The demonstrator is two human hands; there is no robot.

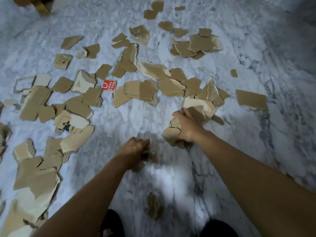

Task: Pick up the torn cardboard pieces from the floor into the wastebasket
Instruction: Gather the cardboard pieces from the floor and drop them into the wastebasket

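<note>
With my right grip (185,129) clutching a cardboard wad (171,132) and my left grip (135,149) curled round scraps (151,157), the torn cardboard pieces (140,93) littering the floor (239,151) across the frame's left and top look light and stiff, so I'd pinch their edges.

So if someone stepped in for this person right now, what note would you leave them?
Right hand grips a wad of torn cardboard. Left hand holds small scraps, blurred.
Many torn pieces lie scattered over the marble floor, one scrap near the feet.
Wastebasket not in view.
Done: two handfuls gathered. Left: bin them, collect the rest.
</note>
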